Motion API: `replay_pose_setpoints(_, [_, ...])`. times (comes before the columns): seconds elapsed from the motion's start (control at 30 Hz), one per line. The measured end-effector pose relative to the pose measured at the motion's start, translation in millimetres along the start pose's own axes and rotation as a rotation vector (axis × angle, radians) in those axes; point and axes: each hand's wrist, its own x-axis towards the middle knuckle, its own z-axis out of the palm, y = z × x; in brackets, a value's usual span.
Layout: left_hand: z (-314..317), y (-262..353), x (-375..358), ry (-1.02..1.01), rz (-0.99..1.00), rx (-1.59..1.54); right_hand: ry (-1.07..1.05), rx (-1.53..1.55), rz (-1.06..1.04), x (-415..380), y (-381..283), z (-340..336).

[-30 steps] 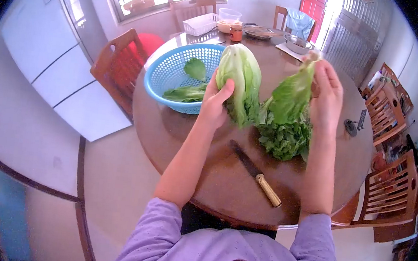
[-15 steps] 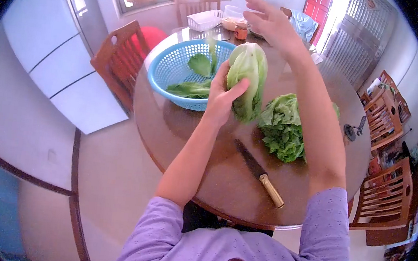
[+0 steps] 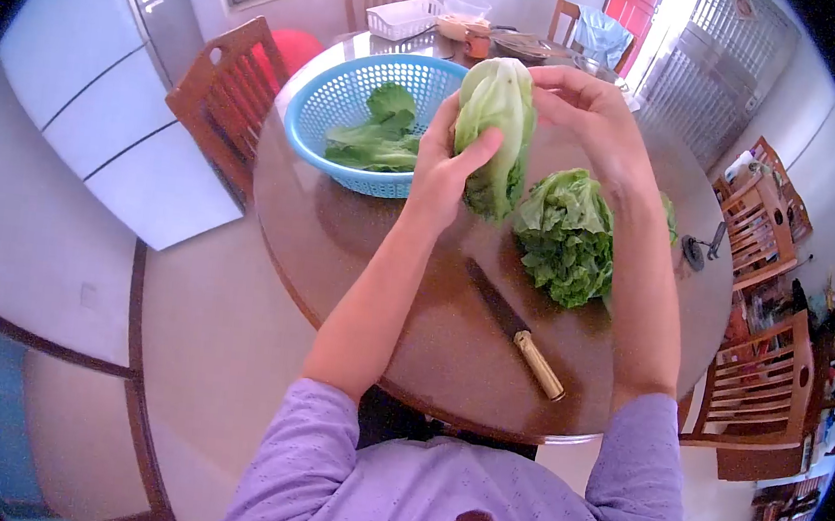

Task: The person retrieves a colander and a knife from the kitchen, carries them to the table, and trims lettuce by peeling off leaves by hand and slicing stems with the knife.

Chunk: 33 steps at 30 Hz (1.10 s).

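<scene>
My left hand [image 3: 444,168] is wrapped round a head of lettuce [image 3: 505,118], its pale cut base turned up and away, the thumb lying across the leaves. At the right side of that base, my right hand [image 3: 593,112] has its fingertips close against the lettuce, thumb and fingers apart; whether they grip a leaf is hard to make out. To the left stands a blue basket [image 3: 312,157] with loose lettuce leaves [image 3: 379,138] in it. Another leafy lettuce [image 3: 568,240] lies on the table below my right forearm. A knife [image 3: 516,330] rests nearer me.
Everything stands on a round brown table [image 3: 448,364]. At its far side are a white basket [image 3: 403,20], a jar [image 3: 477,42] and some bowls. A small black stand [image 3: 702,250] is at the right. Wooden chairs [image 3: 228,92] surround the table.
My right hand has come down from the air to the lettuce's side. A leaf that was upright and blurred over the blue basket now lies in it. My left hand keeps its hold.
</scene>
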Motion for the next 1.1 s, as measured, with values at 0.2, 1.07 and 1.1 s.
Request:
replay_pose_setpoints(0.2, [-2.9, 2.2, 0.0, -0.040, -0.113, -0.125, 0.002, -0.007, -0.032, 3.9, 4.4, -7.7])
replay_pose_setpoints(1.07, [-6.4, 8.3, 5.9, 0.024, -0.178, -0.053, -0.070, -0.327, -0.012, 31.2, -2.8, -17.7])
replay_pose_setpoints(1.1, [-6.0, 9.0, 5.7, 0.036, -0.168, -0.038, -0.082, -0.343, -0.024, 30.9, -4.5, -19.5])
